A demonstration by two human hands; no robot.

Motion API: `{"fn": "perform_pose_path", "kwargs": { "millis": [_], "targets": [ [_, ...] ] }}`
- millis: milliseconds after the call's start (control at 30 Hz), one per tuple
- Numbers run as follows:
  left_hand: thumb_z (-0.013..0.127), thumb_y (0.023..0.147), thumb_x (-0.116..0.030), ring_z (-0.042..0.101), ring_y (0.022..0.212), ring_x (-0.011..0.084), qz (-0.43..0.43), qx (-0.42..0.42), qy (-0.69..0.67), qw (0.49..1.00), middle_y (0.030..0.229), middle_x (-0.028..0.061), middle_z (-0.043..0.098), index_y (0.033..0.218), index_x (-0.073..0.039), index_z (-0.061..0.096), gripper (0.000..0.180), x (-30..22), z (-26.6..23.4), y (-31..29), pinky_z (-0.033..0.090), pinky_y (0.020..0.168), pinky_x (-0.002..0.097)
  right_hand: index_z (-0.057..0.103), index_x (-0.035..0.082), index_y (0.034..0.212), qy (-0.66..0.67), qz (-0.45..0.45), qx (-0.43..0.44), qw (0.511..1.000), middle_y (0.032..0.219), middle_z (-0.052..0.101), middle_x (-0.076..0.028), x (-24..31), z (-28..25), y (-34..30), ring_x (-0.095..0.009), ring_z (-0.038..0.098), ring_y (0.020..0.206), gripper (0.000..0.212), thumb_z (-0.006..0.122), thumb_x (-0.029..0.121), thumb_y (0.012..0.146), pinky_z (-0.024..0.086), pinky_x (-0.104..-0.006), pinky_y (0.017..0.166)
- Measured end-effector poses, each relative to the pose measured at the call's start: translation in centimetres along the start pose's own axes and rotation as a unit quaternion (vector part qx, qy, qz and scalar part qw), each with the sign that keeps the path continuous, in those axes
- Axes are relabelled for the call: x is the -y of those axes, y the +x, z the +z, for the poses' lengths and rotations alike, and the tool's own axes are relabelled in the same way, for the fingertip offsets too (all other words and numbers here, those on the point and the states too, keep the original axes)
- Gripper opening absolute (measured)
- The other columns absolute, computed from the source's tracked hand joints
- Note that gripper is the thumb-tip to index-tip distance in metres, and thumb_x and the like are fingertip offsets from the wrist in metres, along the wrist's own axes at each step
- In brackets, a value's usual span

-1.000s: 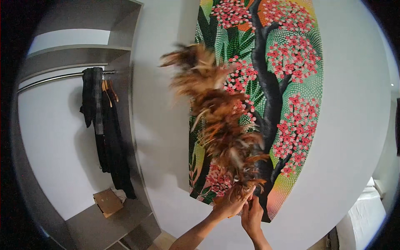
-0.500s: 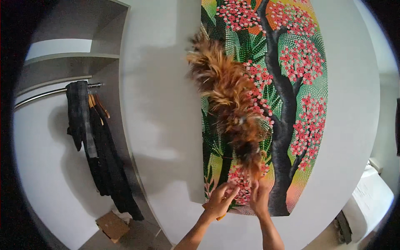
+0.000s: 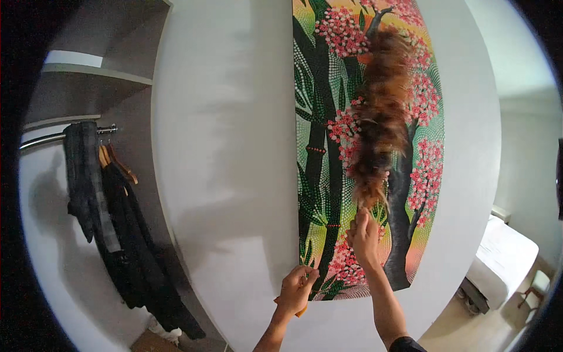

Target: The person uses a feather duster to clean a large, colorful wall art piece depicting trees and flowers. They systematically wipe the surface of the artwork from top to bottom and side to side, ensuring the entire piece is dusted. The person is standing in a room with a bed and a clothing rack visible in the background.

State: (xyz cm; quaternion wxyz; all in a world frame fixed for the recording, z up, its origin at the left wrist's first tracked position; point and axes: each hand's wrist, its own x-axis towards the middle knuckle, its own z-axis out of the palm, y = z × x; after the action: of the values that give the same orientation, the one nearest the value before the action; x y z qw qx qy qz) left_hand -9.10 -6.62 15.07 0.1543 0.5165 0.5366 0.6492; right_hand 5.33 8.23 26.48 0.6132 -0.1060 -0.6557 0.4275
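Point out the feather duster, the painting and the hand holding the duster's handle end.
feather duster (image 3: 380,117), head view, middle of the brown feathers.
painting (image 3: 316,146), head view, green left part of the canvas.
left hand (image 3: 296,290), head view, back of the hand.

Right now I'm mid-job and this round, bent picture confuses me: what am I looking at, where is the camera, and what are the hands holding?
There is no machine here: these are a person's two bare hands, seen from a wide camera worn on their head. That lens bends straight edges, so the flat wall looks curved. The forearms come in from the lower edge.

The right hand is raised and has its grip on the lower end of a brown feather duster, whose feathers lie over a tall painting of trees with pink blossoms hanging on the wall. The left hand is lower, at the painting's bottom corner; something small and orange-brown shows under it, too hidden to name.

To the left is an open closet with dark clothes on a rail. At the lower right, a bed is partly in view.
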Motion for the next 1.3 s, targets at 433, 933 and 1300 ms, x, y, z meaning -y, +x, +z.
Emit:
{"fn": "perform_pose_path", "kwargs": {
  "millis": [433, 933, 1300],
  "targets": [
    [0.068, 0.1, -0.031, 0.055, 0.061, 0.0097, 0.004, 0.041, -0.01, 0.999, 0.085, 0.0043, 0.063, 0.101, -0.003, 0.068, 0.029, 1.5, -1.3, -0.9, 0.046, 0.059, 0.0288, 0.045, 0.008, 0.079, -0.319, -0.226, -0.122, 0.912, 0.063, 0.043, 0.005, -5.8, -0.4, -1.6, -0.008, 0.037, 0.052, 0.046, 0.031, 0.036, 0.113, 0.029, -0.0297, 0.047],
    [0.064, 0.103, -0.029, 0.057, 0.062, 0.0121, -0.108, 0.021, -0.058, 0.992, 0.095, 0.007, 0.068, 0.101, -0.001, 0.063, 0.029, 5.1, -5.9, -3.2, 0.047, 0.057, 0.0279, 0.051, 0.003, 0.082, -0.252, -0.069, -0.144, 0.954, 0.056, 0.047, -0.009, -15.4, 1.1, -15.4, -0.02, 0.047, 0.048, 0.041, 0.04, 0.03, 0.11, 0.037, -0.0373, 0.048],
    [0.061, 0.103, -0.032, 0.056, 0.062, 0.011, -0.167, 0.038, -0.026, 0.985, 0.097, 0.0053, 0.066, 0.098, -0.003, 0.064, 0.029, 5.4, -6.0, -5.1, 0.043, 0.056, 0.0274, 0.052, 0.0, 0.082, -0.22, 0.05, -0.143, 0.964, 0.059, 0.043, -0.019, -17.3, 1.7, -22.8, -0.036, 0.044, 0.048, 0.031, 0.045, 0.019, 0.106, 0.036, -0.0433, 0.05]
  ]
}}
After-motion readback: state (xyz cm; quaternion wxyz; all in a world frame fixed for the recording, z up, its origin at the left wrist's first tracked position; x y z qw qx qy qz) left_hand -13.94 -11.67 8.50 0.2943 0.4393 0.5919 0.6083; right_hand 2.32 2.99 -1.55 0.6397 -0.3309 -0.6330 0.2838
